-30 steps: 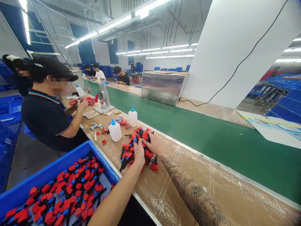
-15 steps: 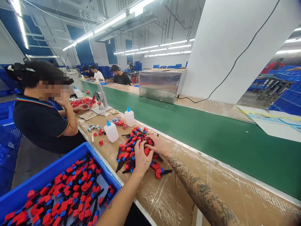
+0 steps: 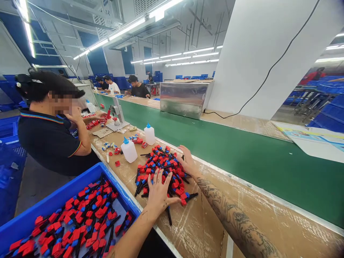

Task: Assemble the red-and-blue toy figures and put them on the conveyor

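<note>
A heap of small red, blue and black plastic parts, each with a black stick-like end, lies on the brown worktop. My left hand rests at the near side of the heap, fingers spread, holding nothing. On the far right side of the heap, my right hand is open, its fingers reaching along the edge of the pile. To the left, a blue crate holds many more parts of the same kind.
Two white bottles with blue caps, the nearer bottle and the farther bottle, stand behind the heap. A green conveyor belt runs alongside. At left a co-worker sits near a small press stand.
My hands were together on top of the heap; they have drawn apart and opened. The heap is more spread, and one black stick now points toward me below my left hand.
</note>
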The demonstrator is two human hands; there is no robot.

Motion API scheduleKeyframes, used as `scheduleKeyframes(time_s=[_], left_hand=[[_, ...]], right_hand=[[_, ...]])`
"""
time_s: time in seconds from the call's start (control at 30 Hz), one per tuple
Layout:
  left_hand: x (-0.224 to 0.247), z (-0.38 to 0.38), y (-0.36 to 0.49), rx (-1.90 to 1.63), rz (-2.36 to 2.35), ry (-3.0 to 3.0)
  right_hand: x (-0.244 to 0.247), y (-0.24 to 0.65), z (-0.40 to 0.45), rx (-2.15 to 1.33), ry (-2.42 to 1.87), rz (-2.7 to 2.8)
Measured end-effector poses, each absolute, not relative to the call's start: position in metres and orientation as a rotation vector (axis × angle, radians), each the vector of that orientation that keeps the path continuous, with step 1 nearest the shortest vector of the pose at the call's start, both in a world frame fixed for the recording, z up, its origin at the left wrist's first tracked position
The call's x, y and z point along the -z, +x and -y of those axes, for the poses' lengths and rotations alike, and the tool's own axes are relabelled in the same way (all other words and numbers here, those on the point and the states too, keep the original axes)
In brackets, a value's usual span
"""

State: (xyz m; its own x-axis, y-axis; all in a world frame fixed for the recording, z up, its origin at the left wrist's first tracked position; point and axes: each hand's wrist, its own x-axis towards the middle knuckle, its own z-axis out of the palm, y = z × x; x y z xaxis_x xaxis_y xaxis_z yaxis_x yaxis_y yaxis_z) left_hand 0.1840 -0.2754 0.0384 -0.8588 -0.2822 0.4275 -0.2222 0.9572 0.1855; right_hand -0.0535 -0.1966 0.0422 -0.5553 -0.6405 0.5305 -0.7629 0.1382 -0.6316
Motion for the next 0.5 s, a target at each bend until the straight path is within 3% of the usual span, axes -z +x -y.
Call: scheduleKeyframes(time_s=[0.1, 0.5], left_hand=[[-0.025, 0.272, 0.204, 0.182, 2.637, 0.341], [-0.02, 0.254, 0.176, 0.182, 2.492, 0.481]], right_hand=[[-0.028, -0.073, 0.191, -1.329, 1.2, 2.485], [-0.019, -0.073, 0.182, -1.071, 1.547, 2.497]])
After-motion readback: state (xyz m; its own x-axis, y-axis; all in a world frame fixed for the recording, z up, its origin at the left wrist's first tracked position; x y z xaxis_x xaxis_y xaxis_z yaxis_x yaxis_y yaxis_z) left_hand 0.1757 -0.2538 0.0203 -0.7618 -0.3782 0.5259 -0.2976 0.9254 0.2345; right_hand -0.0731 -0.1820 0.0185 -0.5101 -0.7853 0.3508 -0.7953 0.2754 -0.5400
